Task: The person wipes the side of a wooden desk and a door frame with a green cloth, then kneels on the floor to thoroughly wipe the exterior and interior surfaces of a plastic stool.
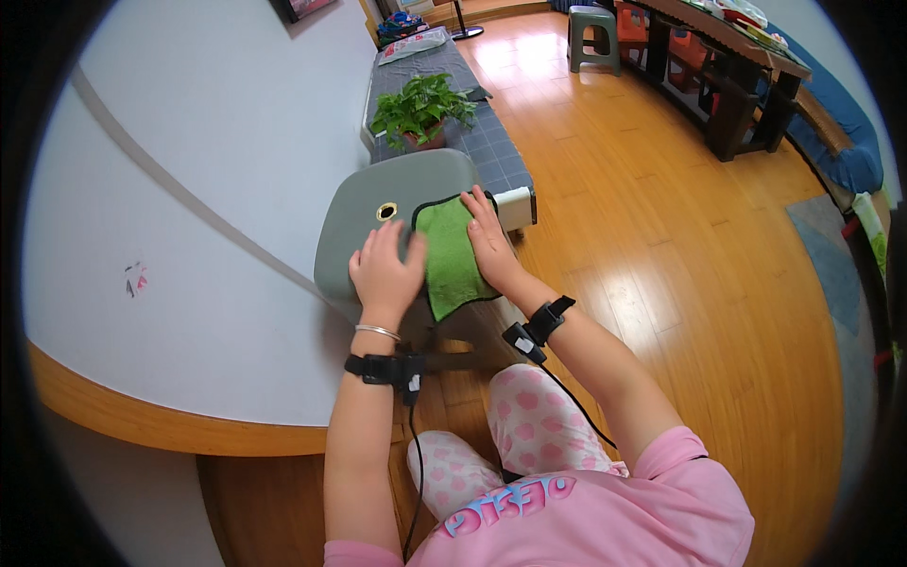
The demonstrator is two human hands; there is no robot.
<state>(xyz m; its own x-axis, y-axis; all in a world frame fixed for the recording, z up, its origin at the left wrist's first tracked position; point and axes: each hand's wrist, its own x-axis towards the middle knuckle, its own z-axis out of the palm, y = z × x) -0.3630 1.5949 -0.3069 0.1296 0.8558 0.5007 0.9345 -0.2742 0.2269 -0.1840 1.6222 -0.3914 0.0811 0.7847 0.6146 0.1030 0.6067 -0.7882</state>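
Before me stands a grey-green plastic stool [347, 241] with a gold-rimmed hole [386, 211] in its seat. A green cloth [450, 259] with black edging lies over the seat's right side, and its near corner hangs past the front edge. My right hand [489, 237] rests flat on the cloth's right part, fingers pointing away from me. Just left of the cloth, my left hand [388, 266] is over the seat near the hole, its thumb blurred beside the cloth's edge. Nothing shows in its fingers; whether it touches the seat is unclear.
Beyond the stool, a potted leafy plant [425, 106] stands on a low surface with a grey checked cover [496, 138]. A white wall [212, 142] is close on the left. Farther right are a dark wooden table [733, 106] and another plastic stool [594, 39].
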